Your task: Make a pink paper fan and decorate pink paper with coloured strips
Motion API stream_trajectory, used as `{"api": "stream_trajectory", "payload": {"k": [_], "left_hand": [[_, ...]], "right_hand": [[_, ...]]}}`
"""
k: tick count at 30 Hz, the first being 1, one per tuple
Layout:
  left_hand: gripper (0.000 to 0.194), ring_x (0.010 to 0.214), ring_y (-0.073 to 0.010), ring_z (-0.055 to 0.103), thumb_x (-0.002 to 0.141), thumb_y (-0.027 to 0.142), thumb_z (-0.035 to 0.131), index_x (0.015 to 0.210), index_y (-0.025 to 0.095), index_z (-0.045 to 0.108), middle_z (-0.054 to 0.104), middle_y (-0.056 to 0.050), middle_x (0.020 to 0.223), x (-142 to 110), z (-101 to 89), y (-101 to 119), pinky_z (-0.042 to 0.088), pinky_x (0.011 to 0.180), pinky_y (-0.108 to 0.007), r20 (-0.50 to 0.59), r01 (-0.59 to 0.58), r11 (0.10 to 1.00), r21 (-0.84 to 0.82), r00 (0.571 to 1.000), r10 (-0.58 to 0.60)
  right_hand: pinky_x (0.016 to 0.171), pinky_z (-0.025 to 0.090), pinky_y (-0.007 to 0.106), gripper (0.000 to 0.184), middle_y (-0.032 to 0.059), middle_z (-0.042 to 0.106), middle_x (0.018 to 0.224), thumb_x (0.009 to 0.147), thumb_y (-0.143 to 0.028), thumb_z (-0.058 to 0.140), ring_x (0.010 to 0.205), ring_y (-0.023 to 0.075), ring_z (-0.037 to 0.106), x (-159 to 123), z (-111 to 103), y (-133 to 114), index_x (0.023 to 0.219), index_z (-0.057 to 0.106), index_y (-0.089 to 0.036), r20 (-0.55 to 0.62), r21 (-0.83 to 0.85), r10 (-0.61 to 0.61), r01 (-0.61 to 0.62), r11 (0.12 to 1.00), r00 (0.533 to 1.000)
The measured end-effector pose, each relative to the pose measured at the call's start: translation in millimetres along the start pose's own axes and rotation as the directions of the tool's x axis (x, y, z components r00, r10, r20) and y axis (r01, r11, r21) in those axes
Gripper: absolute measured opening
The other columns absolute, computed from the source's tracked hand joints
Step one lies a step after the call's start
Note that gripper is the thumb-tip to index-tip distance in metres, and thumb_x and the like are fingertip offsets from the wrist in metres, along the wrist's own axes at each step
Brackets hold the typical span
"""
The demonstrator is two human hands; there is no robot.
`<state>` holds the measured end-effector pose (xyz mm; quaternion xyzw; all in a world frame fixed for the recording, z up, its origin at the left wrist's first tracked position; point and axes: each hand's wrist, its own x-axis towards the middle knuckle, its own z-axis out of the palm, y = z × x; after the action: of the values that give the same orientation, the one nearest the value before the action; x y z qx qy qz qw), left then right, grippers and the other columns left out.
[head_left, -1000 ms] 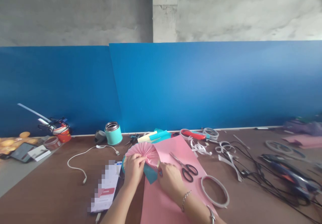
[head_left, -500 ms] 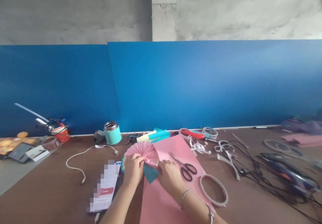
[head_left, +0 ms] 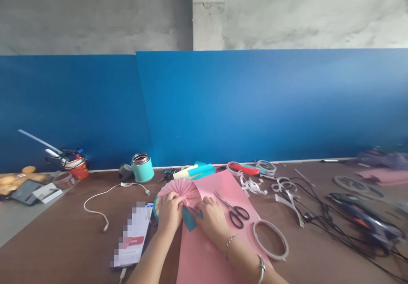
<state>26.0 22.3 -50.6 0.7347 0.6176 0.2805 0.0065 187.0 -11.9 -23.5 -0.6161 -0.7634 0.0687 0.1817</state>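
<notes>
A pleated pink paper fan (head_left: 181,187) lies on a large pink sheet (head_left: 219,233) on the brown table. My left hand (head_left: 168,211) presses down on the fan's left part with curled fingers. My right hand (head_left: 212,218) rests on the fan's right edge, fingers pinched on the paper. A teal piece of paper (head_left: 188,222) shows between the two hands. Black-handled scissors (head_left: 234,211) lie on the pink sheet just right of my right hand.
A tape ring (head_left: 270,239) lies at the right of the pink sheet. A phone (head_left: 134,237) and a white cable (head_left: 102,201) lie to the left. A teal jar (head_left: 142,168), paper strips (head_left: 251,186), black cables (head_left: 334,224) and a blue wall panel (head_left: 255,105) stand behind.
My right hand has slid left and up along the fan, closing the gap to my left hand. The fan looks folded in a little narrower.
</notes>
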Motion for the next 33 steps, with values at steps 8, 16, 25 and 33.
{"api": "stream_trajectory", "payload": {"k": [8,16,25,33], "left_hand": [[0.018,0.090,-0.0197,0.056,0.079,0.018,0.059,0.077,0.030,0.072,0.065,0.000,0.087,-1.2,-3.6,4.5,0.035,0.085,-0.035,-0.024,-0.031,1.000,0.003,0.999,0.031],[0.017,0.092,-0.0217,0.054,0.076,0.018,0.061,0.073,0.031,0.071,0.064,0.000,0.091,-3.4,-13.2,12.0,0.032,0.094,-0.043,-0.122,-0.040,0.997,0.062,0.991,0.048],[0.018,0.102,-0.0251,0.051,0.076,0.014,0.061,0.074,0.029,0.072,0.063,-0.004,0.102,-8.2,-39.2,26.2,0.017,0.107,-0.052,-0.331,-0.051,0.987,0.155,0.938,0.100],[0.016,0.084,-0.0223,0.054,0.083,0.023,0.058,0.081,0.027,0.072,0.065,-0.004,0.085,-14.4,-42.8,30.7,0.032,0.087,-0.041,-0.388,0.017,0.991,0.134,0.921,0.036]], "right_hand": [[0.070,0.030,0.030,0.019,0.0089,0.063,0.086,0.083,-0.015,0.048,0.085,0.0214,0.055,12.2,11.3,6.1,0.078,0.067,-0.015,-0.011,-0.114,-0.068,0.067,0.991,0.998],[0.070,0.028,0.031,0.020,0.0072,0.062,0.084,0.084,-0.010,0.046,0.082,0.0204,0.053,15.2,11.2,6.3,0.077,0.064,-0.017,-0.054,-0.137,-0.122,0.114,0.984,0.991],[0.066,0.024,0.031,0.016,0.0040,0.057,0.074,0.081,-0.009,0.050,0.071,0.0178,0.046,10.1,9.7,7.9,0.071,0.058,-0.018,-0.329,-0.182,-0.272,0.222,0.958,0.904],[0.067,0.024,0.030,0.016,0.0030,0.056,0.075,0.084,-0.011,0.048,0.073,0.0171,0.045,7.0,3.1,7.6,0.074,0.058,-0.018,-0.444,-0.115,-0.272,0.246,0.962,0.854]]}}
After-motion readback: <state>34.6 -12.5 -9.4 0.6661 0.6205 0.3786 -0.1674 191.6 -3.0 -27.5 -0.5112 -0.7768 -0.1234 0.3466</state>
